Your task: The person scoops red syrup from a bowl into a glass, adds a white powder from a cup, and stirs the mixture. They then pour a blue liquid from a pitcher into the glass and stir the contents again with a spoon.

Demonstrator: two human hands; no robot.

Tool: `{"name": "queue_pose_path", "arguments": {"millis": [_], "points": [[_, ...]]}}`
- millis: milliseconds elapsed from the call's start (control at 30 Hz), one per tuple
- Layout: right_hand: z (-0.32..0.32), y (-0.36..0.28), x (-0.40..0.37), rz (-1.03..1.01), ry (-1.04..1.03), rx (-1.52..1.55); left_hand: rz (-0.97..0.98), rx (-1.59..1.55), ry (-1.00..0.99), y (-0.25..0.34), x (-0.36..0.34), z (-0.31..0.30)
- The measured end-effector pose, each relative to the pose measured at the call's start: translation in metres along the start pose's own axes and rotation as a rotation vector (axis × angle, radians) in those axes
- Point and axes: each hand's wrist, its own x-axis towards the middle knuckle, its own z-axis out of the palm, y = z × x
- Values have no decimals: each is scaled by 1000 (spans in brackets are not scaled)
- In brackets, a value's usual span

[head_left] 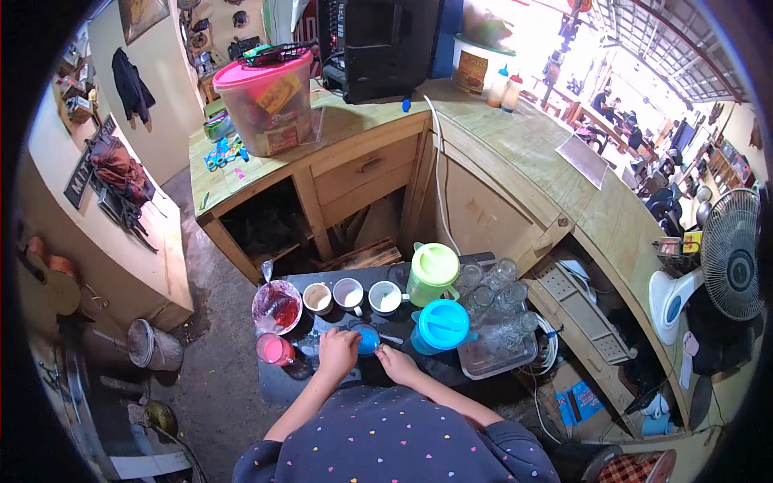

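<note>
Dark low table bears cups; left hand curls around small blue round cup, right hand alongside, grip unclear.

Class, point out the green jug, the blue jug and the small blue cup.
green jug [433,270], head view, on its lid
blue jug [443,324], head view, on its lid
blue cup [369,339], head view, on its blue inside

A green-lidded jug and a blue-lidded jug stand beside a tray of glasses. Three white cups line up near a bowl of red liquid.
</note>
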Motion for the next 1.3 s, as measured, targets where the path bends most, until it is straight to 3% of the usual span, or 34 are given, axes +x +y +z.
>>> {"name": "queue_pose_path", "arguments": {"millis": [167, 267, 367, 567, 667, 767, 867, 967, 1167, 1300], "points": [[3, 5, 2, -18, 6, 4, -28, -21, 63, 5, 5, -8], [0, 1, 1, -23, 3, 10, -59, 160, -110, 2, 3, -5], [0, 2, 1, -21, -3, 21, -73, -1, -21, 1, 5, 0], [1, 3, 1, -8, -17, 20, -63, -30, -60, 0, 4, -1], [1, 4, 1, -31, -3, 25, -59, -12, 36, 3, 5, -3], [3, 4, 0, -37, 7, 18, -51, 58, -129, 4, 4, -3], [1, 4, 0, -22, 4, -3, -36, -55, 36, 6, 7, -1], [3, 6, 1, -39, 16, -7, -34, 173, -84, 7, 5, -2], [4, 9, 2, -33, 2, 8, -67, -36, 4, 5, 7, -3], [3, 8, 2, -8, -20, 14, -72, 4, -83, 0, 3, 1]]}}
